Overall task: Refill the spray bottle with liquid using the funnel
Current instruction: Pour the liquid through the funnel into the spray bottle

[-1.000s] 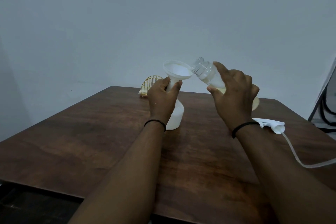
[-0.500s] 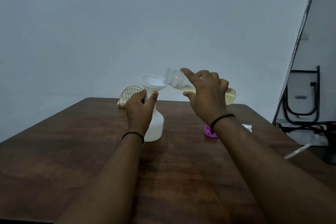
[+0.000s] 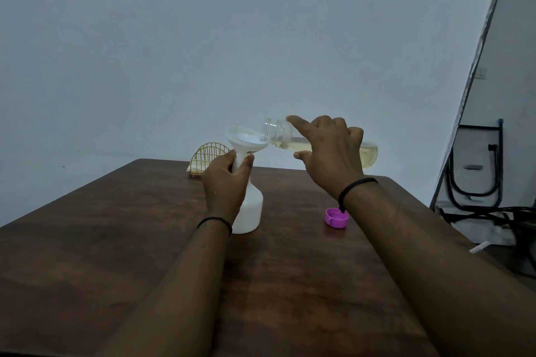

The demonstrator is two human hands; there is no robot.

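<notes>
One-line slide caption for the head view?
Right hand tips clear bottle at funnel; left hand steadies white spray bottle.

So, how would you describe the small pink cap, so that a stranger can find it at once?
Start at the dark brown wooden table. To the right of the white plastic spray bottle, partly behind the right wrist, lies a small round pink plastic cap, open side up. It is the only brightly coloured thing there.

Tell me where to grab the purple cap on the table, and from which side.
Take the purple cap by its outer side wall, pinching across it from above. It lies open side up on the table, free-standing, to the right of the white spray bottle, so a top-down pinch looks easiest; the right hand is nearer but busy.
</notes>
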